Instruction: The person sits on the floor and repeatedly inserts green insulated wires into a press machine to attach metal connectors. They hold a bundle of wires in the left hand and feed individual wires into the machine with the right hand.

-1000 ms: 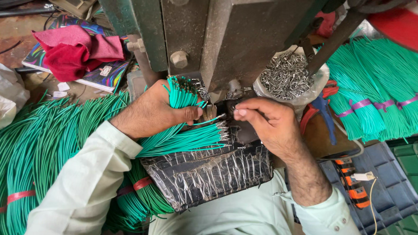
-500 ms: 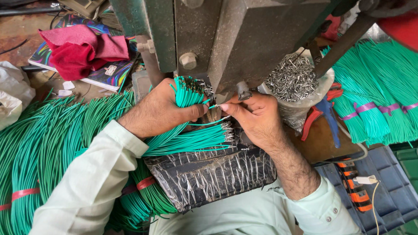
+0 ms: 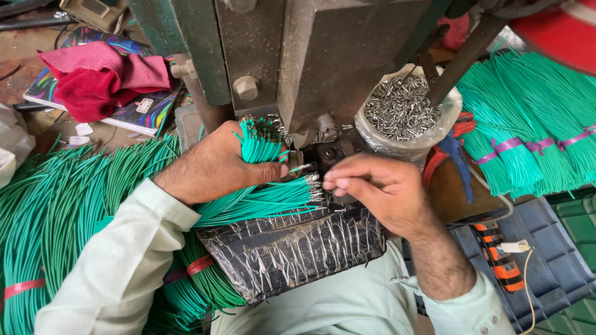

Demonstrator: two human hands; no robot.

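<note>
The left hand (image 3: pixel 221 161) is closed around an upright bundle of thin green plastic-coated wires (image 3: pixel 259 140), fanning their cut ends beside the grey-green metal press (image 3: pixel 316 54) so single strands come away easily. The right hand (image 3: pixel 377 191), wrist bent, pinches what seems to be one wire's metal-tipped end at the press die, below a bag of small silvery metal terminals (image 3: pixel 399 110).

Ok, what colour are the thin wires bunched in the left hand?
Green, in the head view: the bundle of thin insulated wires in the left hand.
</note>
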